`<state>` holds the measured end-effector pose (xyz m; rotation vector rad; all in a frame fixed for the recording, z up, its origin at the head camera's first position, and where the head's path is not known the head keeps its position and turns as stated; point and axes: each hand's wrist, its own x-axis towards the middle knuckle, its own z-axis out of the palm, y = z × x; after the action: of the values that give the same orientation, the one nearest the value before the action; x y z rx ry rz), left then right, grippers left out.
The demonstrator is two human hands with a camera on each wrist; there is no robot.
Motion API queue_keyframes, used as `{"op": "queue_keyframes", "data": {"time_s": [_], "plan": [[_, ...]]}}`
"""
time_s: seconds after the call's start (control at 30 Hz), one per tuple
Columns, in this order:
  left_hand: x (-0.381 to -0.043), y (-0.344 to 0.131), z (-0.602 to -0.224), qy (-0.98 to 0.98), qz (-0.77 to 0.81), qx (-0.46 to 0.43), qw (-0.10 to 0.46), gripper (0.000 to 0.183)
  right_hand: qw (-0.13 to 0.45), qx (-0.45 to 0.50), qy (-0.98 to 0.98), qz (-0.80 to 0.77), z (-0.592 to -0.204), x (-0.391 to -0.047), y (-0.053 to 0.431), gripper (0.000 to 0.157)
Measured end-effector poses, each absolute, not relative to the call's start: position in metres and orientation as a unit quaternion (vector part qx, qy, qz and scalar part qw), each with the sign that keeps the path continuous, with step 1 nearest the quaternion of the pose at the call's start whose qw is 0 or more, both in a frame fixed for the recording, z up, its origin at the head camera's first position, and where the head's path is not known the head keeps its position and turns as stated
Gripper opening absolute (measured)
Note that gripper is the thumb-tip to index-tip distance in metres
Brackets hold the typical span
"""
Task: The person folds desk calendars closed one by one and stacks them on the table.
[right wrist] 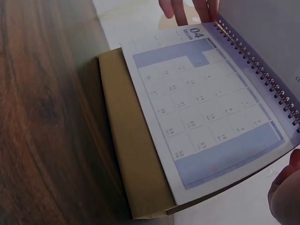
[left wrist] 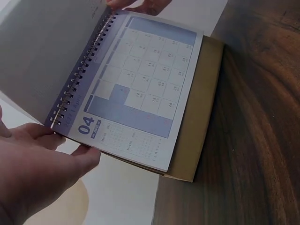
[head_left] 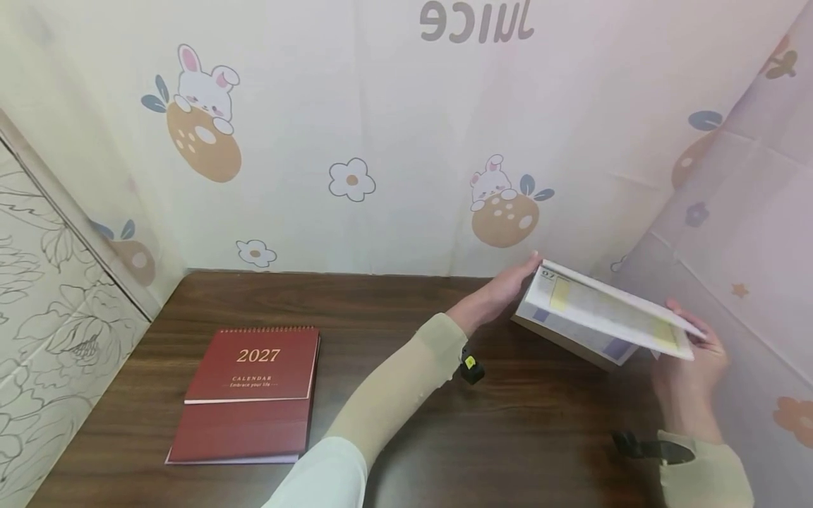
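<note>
At the right of the table, both hands hold a spiral-bound desk calendar (head_left: 565,324) on a brown card stand. Its page with a large "04" and a blue-framed date grid (left wrist: 140,70) faces up, while pages (head_left: 610,310) stand lifted above it on the coil (right wrist: 262,70). My left hand (head_left: 498,293) grips the far left end, thumb and fingers by the coil's end in the left wrist view. Beside the right end, my right hand (head_left: 692,360) holds the calendar near the lifted pages; its fingers are partly hidden behind them.
A red 2027 desk calendar (head_left: 250,395) lies on the left of the dark wooden table (head_left: 406,310). Behind the table hangs a light curtain (head_left: 406,127) printed with rabbits and flowers; more curtain borders the right side, close to the right hand.
</note>
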<state>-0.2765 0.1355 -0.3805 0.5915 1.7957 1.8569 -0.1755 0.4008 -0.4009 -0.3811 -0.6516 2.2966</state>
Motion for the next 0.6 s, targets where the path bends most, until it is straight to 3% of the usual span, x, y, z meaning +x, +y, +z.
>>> {"op": "queue_keyframes", "data": {"time_s": [0.3,0.6], "plan": [[-0.272,0.141,-0.388,0.681,0.67,0.208,0.211,0.054,0.337,-0.189,-0.394,0.834,-0.409,-0.167,0.403,0.024],[-0.27,0.147,-0.398,0.779,0.591,0.182,0.106,0.054,0.325,-0.197,-0.42,0.824,-0.417,-0.163,0.402,0.018]]}}
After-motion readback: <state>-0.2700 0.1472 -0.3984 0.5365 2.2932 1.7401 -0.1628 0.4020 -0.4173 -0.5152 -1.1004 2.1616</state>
